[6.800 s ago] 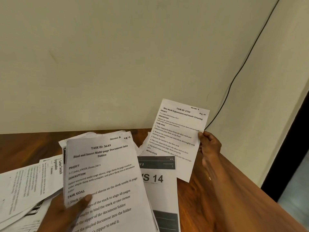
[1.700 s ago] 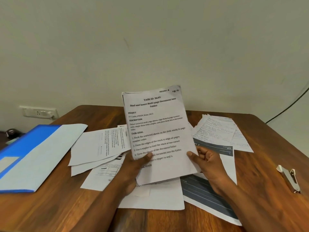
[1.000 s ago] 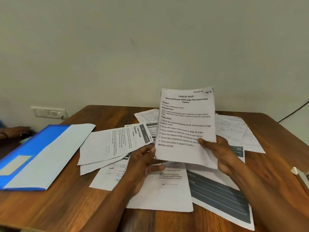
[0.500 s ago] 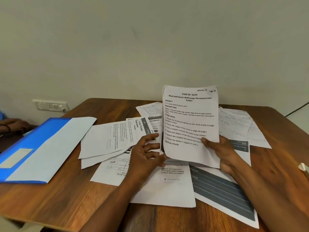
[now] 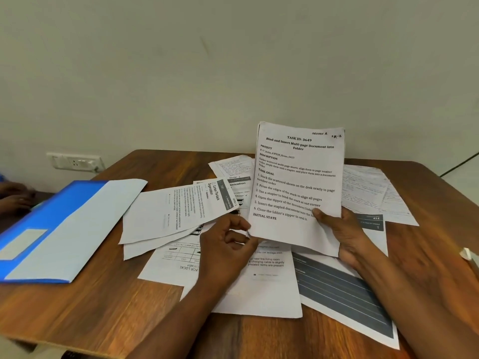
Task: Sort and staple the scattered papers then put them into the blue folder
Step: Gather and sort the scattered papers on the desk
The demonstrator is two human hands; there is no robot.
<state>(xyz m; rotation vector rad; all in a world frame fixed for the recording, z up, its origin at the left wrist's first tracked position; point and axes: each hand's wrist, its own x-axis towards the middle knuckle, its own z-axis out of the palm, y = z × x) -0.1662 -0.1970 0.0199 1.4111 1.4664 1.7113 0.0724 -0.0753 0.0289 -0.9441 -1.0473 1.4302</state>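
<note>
Left hand [image 5: 228, 244] has let go – fingers loose; right hand [image 5: 342, 234] alone grips the stack [image 5: 298, 187] – still sorting, next sheet needs picking

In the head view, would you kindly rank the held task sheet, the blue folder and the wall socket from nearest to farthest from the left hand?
1. Held white printed task sheet, just right of the left hand.
2. Blue folder, far left on the table.
3. White wall socket, back left.

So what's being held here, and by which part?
The right hand pinches the upright paper stack at its lower right edge; the left hand holds nothing, fingers just beside the stack's lower left corner.
</note>
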